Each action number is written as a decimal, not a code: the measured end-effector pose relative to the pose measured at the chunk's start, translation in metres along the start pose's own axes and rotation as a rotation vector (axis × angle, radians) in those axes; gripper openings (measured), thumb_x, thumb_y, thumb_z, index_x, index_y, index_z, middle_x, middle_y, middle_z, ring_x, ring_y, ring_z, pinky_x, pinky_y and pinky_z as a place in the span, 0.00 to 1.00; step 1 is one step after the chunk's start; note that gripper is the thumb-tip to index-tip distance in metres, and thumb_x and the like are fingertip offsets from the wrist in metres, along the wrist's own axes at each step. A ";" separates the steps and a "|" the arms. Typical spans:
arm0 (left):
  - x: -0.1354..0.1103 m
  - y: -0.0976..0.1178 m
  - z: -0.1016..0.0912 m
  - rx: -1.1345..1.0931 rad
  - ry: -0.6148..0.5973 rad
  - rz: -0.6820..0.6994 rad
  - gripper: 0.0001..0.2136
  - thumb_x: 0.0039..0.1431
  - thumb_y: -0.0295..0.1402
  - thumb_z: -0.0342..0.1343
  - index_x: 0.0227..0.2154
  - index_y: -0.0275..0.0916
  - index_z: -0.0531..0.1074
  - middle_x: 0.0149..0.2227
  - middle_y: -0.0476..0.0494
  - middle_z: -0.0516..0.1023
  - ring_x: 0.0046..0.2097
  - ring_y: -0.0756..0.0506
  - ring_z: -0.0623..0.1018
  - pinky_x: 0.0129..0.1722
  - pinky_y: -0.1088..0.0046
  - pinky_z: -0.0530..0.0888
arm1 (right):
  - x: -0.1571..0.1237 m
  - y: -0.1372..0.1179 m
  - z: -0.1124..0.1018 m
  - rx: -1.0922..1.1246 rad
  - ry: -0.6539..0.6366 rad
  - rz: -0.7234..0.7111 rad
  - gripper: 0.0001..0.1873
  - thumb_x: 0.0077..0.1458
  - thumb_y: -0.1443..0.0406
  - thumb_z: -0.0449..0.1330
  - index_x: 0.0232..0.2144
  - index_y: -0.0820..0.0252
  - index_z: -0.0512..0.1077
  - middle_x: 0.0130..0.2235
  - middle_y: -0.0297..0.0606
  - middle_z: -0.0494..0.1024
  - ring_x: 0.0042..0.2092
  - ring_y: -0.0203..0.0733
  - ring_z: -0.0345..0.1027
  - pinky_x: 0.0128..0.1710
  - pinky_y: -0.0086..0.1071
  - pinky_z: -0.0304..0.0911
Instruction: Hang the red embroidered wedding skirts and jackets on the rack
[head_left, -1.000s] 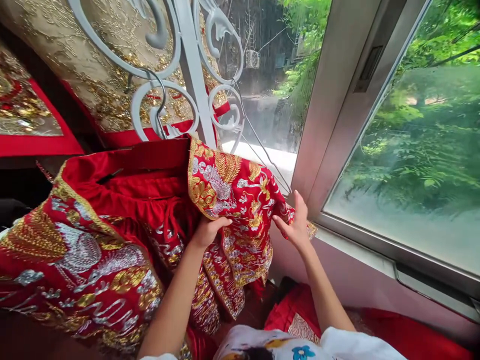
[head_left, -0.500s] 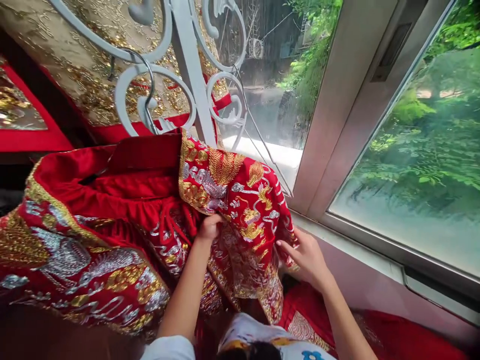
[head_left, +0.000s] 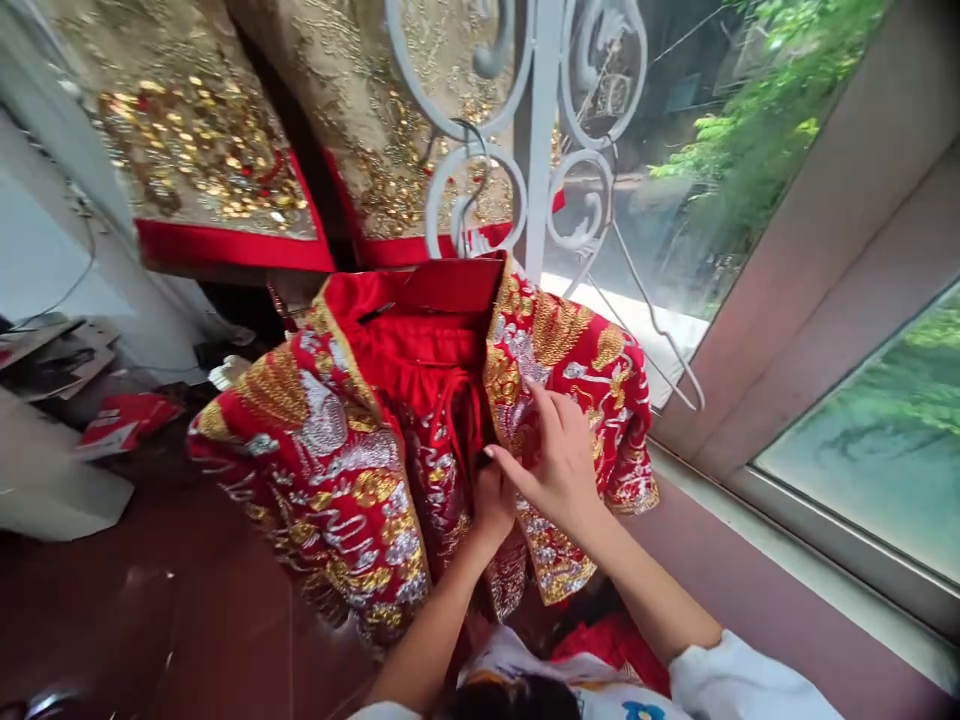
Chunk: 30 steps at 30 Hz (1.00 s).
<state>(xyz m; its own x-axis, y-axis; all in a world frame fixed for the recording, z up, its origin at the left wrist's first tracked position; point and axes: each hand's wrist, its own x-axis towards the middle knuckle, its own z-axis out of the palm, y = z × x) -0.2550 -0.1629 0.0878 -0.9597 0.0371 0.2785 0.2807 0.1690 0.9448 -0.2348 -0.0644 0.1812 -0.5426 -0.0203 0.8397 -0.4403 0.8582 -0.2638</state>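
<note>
A red jacket (head_left: 322, 450) thick with gold and silver embroidery hangs open on a hanger from a white scrolled metal rack (head_left: 536, 170). My right hand (head_left: 555, 455) rests on the jacket's right front panel (head_left: 585, 370), fingers stretched out and pressing its inner edge. My left hand (head_left: 491, 500) is just below and behind it, at the opening of the jacket, gripping the fabric there; its fingers are mostly hidden by my right hand.
Two gold-embroidered garments with red hems (head_left: 225, 170) hang behind the rack. A window (head_left: 862, 440) with green trees outside runs along the right. Papers and a red packet (head_left: 124, 420) lie on the dark red floor at left.
The view has swung left. My right hand moved from the jacket's outer right edge onto its front panel near the opening. My left hand stays at the inner edge.
</note>
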 end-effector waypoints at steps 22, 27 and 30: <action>-0.012 0.069 -0.131 1.069 1.019 0.643 0.24 0.51 0.38 0.60 0.50 0.36 0.64 0.49 0.28 0.67 0.53 0.33 0.67 0.52 0.50 0.64 | 0.124 0.067 -0.014 0.095 -0.029 -0.072 0.19 0.58 0.52 0.52 0.38 0.57 0.76 0.29 0.38 0.75 0.32 0.40 0.63 0.35 0.35 0.57; 0.017 0.132 -0.165 0.979 0.590 0.518 0.22 0.62 0.40 0.48 0.56 0.35 0.62 0.54 0.31 0.69 0.56 0.36 0.68 0.56 0.55 0.63 | 0.134 0.079 -0.025 0.301 -0.159 0.029 0.23 0.55 0.50 0.54 0.20 0.61 0.71 0.16 0.31 0.59 0.22 0.31 0.50 0.24 0.30 0.43; 0.043 0.148 -0.178 0.905 0.419 0.527 0.18 0.61 0.40 0.49 0.50 0.38 0.70 0.48 0.37 0.75 0.49 0.40 0.73 0.49 0.64 0.68 | 0.135 0.081 -0.030 0.430 -0.241 0.096 0.25 0.55 0.49 0.54 0.16 0.61 0.65 0.15 0.29 0.51 0.20 0.29 0.43 0.21 0.29 0.39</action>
<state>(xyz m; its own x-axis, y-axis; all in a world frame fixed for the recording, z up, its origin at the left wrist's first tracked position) -0.2525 -0.3121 0.2702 -0.5962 0.0104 0.8028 0.3746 0.8880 0.2667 -0.3223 0.0180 0.2877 -0.7228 -0.1131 0.6817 -0.6077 0.5738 -0.5491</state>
